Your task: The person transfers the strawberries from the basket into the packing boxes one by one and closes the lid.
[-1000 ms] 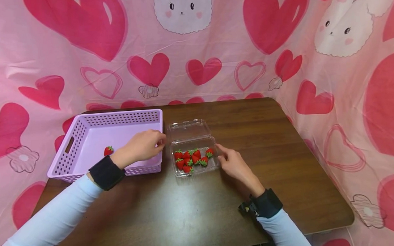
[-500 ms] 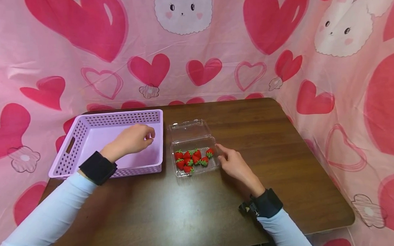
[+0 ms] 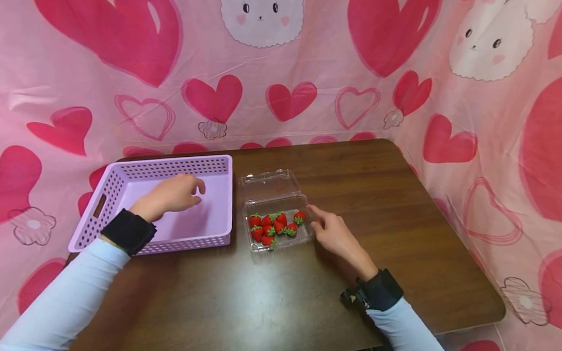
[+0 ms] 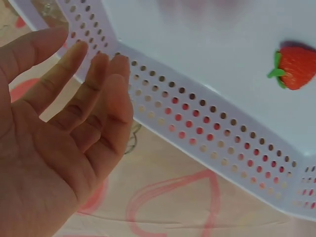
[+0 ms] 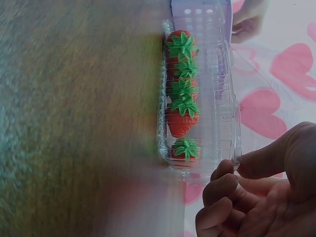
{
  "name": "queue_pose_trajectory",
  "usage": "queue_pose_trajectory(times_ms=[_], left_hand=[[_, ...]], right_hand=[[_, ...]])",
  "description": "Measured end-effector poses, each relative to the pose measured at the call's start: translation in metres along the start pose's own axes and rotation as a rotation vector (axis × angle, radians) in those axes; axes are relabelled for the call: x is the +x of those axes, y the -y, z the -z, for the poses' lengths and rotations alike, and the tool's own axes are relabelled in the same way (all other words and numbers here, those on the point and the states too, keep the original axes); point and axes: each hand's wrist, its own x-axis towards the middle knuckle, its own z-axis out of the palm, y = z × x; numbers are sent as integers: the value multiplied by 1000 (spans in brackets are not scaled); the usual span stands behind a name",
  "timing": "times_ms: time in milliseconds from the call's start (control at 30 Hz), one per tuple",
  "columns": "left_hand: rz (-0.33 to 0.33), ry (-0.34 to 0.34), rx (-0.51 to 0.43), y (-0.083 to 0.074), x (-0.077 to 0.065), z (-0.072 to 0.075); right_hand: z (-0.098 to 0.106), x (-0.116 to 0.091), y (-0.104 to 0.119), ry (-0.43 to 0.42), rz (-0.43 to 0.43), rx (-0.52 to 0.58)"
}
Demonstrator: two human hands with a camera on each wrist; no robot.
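Observation:
My left hand (image 3: 172,194) is over the lilac basket (image 3: 231,198), its fingers loosely bent and holding nothing. One red strawberry (image 4: 296,67) with a green leafy cap lies on the basket floor in the left wrist view; in the head view my left wrist almost covers it. To the basket's right stands a clear plastic clamshell box (image 3: 269,186), its lid folded back away from me. Several strawberries (image 3: 279,226) are inside, mostly bunched toward the left. My right hand (image 3: 336,235) pinches the box's right rim between thumb and fingers, as the right wrist view shows.
Both containers rest on a dark brown wooden table (image 3: 346,183). A pink cloth (image 3: 328,55) printed with hearts and rabbits hangs behind the table and along its sides. The basket's perforated wall stands between its inside and the box.
My left hand has moved left, from near the basket's right rim to over its middle. My right hand, the box and its strawberries stay where they were.

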Motion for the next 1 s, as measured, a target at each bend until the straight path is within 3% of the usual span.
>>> queue_pose_trajectory(times_ms=[500,1000], left_hand=[[111,93,22,35,-6,7],[195,158,13,50,-11,6]], right_hand=[[0,1,1,-12,18,0],[0,2,2,-9,17,-3]])
